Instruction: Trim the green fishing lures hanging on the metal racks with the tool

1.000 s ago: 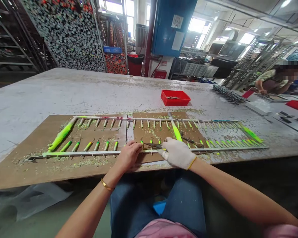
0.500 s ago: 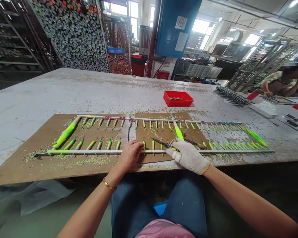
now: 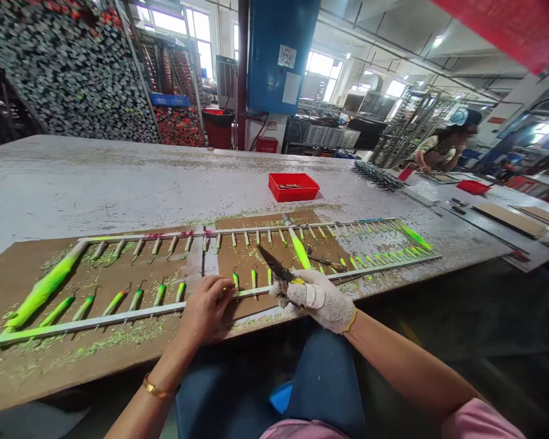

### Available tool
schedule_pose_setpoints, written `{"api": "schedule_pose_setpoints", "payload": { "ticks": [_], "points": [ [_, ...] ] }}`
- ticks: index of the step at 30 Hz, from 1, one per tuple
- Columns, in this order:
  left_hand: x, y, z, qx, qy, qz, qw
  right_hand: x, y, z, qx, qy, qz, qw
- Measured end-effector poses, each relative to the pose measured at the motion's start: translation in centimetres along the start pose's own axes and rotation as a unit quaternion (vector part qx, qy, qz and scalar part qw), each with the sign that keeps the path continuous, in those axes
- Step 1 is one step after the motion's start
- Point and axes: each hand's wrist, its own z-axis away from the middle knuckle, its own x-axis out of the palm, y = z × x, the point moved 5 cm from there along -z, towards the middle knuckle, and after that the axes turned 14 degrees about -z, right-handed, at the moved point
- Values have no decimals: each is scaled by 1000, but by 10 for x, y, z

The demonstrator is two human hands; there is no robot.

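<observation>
A long, ladder-like metal rack lies along the table edge, with small yellow-green painted fishing-lure bodies with hooks (image 3: 160,294) fixed along its front bar (image 3: 139,314). My bare left hand (image 3: 208,308) is closed at this bar, its fingertips beside one small lure (image 3: 235,280); the finger undersides are hidden. In a white knit glove, my right hand (image 3: 322,299) grips a knife (image 3: 274,263) with a dark blade. The blade points up and left above the rack, apart from the lures. A thick yellow-green crosspiece (image 3: 298,247) spans the rack just beyond the glove.
Brown cardboard (image 3: 96,353) under the rack is strewn with yellow-green shavings. Beyond it stands a red tray (image 3: 294,188) holding small pieces. A bundle of dark rods (image 3: 377,175) lies at the far right. Another person (image 3: 437,152) sits past the table's far right corner.
My view has swung to the right, so the table shifts left. The knife has tilted up and away from the small lures. My left hand stays at the front bar.
</observation>
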Motion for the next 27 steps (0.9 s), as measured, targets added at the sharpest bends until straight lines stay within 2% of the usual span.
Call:
{"api": "schedule_pose_setpoints", "payload": {
  "ticks": [1,3,5,7,11,12,14,16,18,20,23,27],
  "points": [
    [0,-1,0,1,4,1,1000,1,0,1,-10,-10,-33,999],
    [0,-3,-1,3,12,7,1000,4,9,0,19,-32,-70,997],
    [0,-5,-2,3,17,15,1000,7,23,-3,67,-47,-74,994],
    [0,-5,-1,-5,20,19,1000,7,32,-5,84,-48,-62,993],
    [-1,-5,3,-51,31,13,998,-5,35,-5,75,4,17,997],
    [1,-4,4,-51,24,16,998,-10,37,-4,98,17,51,994],
    [4,-2,6,-40,15,18,999,-20,37,-4,115,9,125,985],
    [8,-1,8,-37,8,23,999,-29,35,-5,104,-20,234,966],
    [9,0,9,-36,7,27,999,-34,31,-7,73,-46,343,935],
    [9,2,10,-34,3,30,999,-34,27,-9,46,-67,413,907],
    [8,5,11,-30,-2,35,999,-29,24,-12,27,-78,469,880],
    [10,5,12,-27,1,36,999,-20,21,-17,31,-77,504,860]
  ]
}}
